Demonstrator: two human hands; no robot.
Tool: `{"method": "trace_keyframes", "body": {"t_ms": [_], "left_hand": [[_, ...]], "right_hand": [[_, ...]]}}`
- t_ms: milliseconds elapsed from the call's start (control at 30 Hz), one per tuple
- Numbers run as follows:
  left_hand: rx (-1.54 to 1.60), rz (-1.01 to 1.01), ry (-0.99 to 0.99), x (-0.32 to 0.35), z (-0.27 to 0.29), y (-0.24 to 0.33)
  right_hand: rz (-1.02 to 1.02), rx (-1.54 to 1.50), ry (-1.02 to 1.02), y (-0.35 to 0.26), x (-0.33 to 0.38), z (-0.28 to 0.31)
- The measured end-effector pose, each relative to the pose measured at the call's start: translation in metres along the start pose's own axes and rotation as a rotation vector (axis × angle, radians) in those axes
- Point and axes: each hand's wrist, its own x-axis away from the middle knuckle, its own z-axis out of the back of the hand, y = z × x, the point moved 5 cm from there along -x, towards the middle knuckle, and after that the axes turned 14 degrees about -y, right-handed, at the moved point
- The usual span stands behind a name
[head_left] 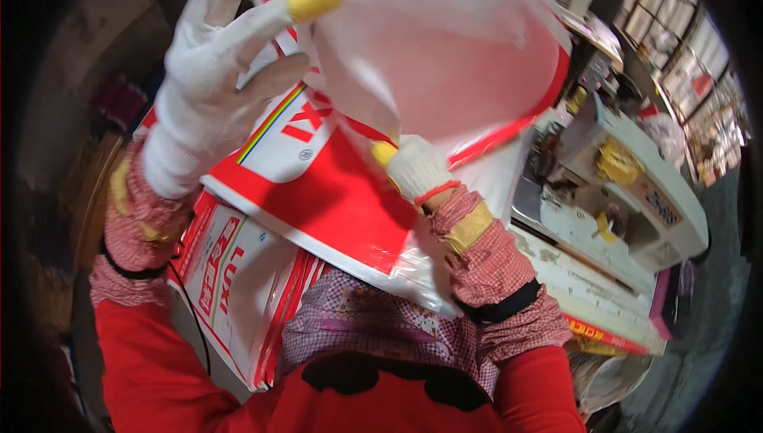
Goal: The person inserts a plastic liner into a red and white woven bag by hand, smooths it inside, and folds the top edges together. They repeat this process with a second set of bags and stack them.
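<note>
My left hand [214,75], in a white glove with one yellow fingertip cover, is raised at the upper left. Its fingers are spread and hold nothing. Lower and to the right, my right hand [417,167] wears a similar glove. It is closed at the edge of a large red and white plastic bag [342,195], its yellow-covered thumb showing and its other fingers hidden. The bag's translucent white sheet [429,44] billows up beyond both hands, blurred by motion. The printed part slopes down toward my lap.
A pile of similar red and white bags [238,298] lies at the lower left. To the right stands a cream sewing machine [636,187] on a worktable, with a yellow patch on its body. A barred window [675,12] is at the far right. A thin black cord [195,314] hangs beside the pile.
</note>
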Motion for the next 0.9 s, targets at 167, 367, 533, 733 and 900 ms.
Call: {"method": "trace_keyframes", "body": {"t_ms": [167,367,533,733,900], "left_hand": [[0.818,1.279,-0.564,0.178,-0.007,-0.033],[1.698,1.782,-0.450,0.275,0.018,0.026],[1.521,1.690,-0.529,0.322,0.052,0.028],[1.258,1.919,-0.308,0.419,0.149,0.068],[0.773,2.426,-0.288,0.539,0.279,0.180]], "right_hand": [[0.192,-1.560,-0.715,-0.131,0.038,-0.055],[0.111,-1.346,-1.046,-0.085,0.098,-0.120],[0.355,-1.949,-0.263,0.043,0.142,-0.059],[-0.393,-1.739,0.287,0.128,0.116,-0.071],[0.145,-0.755,0.082,-0.055,0.051,-0.116]]}}
